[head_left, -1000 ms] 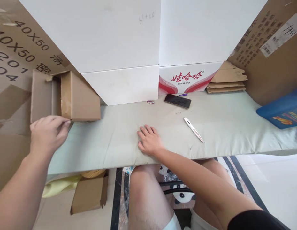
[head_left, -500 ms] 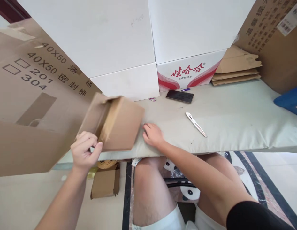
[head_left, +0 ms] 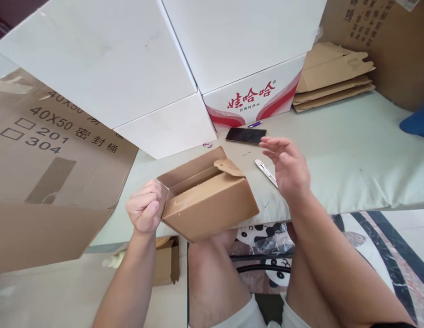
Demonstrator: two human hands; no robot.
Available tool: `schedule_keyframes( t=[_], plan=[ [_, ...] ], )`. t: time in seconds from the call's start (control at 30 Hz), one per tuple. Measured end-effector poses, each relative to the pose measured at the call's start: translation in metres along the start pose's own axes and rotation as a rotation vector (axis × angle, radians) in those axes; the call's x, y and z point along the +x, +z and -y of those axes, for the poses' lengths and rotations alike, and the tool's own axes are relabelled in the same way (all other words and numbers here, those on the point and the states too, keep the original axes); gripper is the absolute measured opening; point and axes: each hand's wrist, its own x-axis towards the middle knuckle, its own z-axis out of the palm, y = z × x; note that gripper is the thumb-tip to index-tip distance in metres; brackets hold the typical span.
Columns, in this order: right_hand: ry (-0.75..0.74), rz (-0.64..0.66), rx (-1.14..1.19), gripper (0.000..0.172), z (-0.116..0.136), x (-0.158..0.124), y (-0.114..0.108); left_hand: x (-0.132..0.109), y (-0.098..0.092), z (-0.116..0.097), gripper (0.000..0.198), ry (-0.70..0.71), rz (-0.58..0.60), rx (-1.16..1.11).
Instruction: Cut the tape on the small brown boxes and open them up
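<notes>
A small brown cardboard box [head_left: 212, 205] is tilted over the front edge of the covered bench, its open top showing a flap bent up at the right end. My left hand [head_left: 144, 207] grips the box's left end, fingers curled over it. Apart from the box, my right hand [head_left: 290, 171] is raised with its fingers spread and nothing in them. A white utility knife [head_left: 266, 173] lies on the bench just left of that hand, partly hidden by it. Behind the fingertips is a black phone [head_left: 245, 135].
White boxes [head_left: 153, 59] are stacked at the back, with a red-printed carton [head_left: 253, 98] among them. Flattened cardboard [head_left: 335, 82] lies at the right rear. A large carton [head_left: 61, 182] stands on the left. A purple pen [head_left: 255, 124] lies behind the phone; another small box [head_left: 167, 262] is below.
The cardboard box has swung right and turned, bringing its open top into view, with my left hand still gripping it. My right hand has risen from the bench and moved right, fingers spreading.
</notes>
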Motion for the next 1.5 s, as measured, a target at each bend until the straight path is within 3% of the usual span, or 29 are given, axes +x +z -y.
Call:
schedule_keyframes(
  t=[0.1, 0.2, 0.27, 0.37, 0.47, 0.53, 0.73, 0.97, 1.17, 1.23, 1.33, 1.4, 1.5],
  plan=[
    [-0.061, 0.22, 0.036, 0.039, 0.019, -0.006, 0.003, 0.007, 0.01, -0.002, 0.058, 0.029, -0.003, 0.026],
    [-0.129, 0.382, -0.008, 0.024, 0.03, -0.01, 0.015, 0.007, 0.017, -0.005, 0.054, -0.016, 0.075, 0.112],
    [-0.173, 0.369, -0.046, 0.019, 0.032, -0.011, 0.02, 0.006, 0.02, -0.005, 0.05, -0.084, 0.075, 0.185],
    [-0.217, 0.31, -0.051, 0.016, 0.03, -0.01, 0.021, 0.005, 0.024, -0.001, 0.044, -0.19, -0.093, 0.319],
    [-0.23, 0.253, -0.064, 0.013, 0.027, -0.009, 0.017, 0.01, 0.033, 0.01, 0.024, -0.288, -0.21, 0.353],
    [-0.219, 0.206, -0.081, 0.012, 0.025, -0.008, 0.014, 0.014, 0.042, 0.018, 0.018, -0.378, -0.222, 0.27],
    [-0.178, 0.047, -0.087, 0.016, 0.023, -0.005, 0.004, 0.017, 0.066, 0.03, 0.032, -0.688, -0.262, -0.047],
    [-0.296, 0.004, -0.35, 0.034, 0.04, -0.001, -0.004, 0.012, 0.059, 0.013, 0.022, -0.584, -0.275, -0.066],
    [-0.331, 0.202, -0.741, 0.037, 0.076, -0.015, -0.013, -0.014, 0.044, 0.006, 0.029, -0.436, -0.316, -0.217],
    [-0.294, 0.219, -0.873, 0.037, 0.086, -0.021, -0.014, -0.023, 0.038, 0.007, 0.032, -0.438, -0.327, -0.235],
    [-0.154, 0.181, -1.038, 0.037, 0.091, -0.027, -0.011, -0.033, 0.032, 0.01, 0.043, -0.482, -0.255, -0.209],
    [-0.041, 0.201, -1.107, 0.043, 0.089, -0.029, -0.007, -0.037, 0.03, 0.012, 0.048, -0.5, -0.207, -0.182],
    [0.081, 0.249, -1.142, 0.054, 0.084, -0.028, -0.003, -0.039, 0.033, 0.014, 0.048, -0.512, -0.233, -0.161]
  ],
)
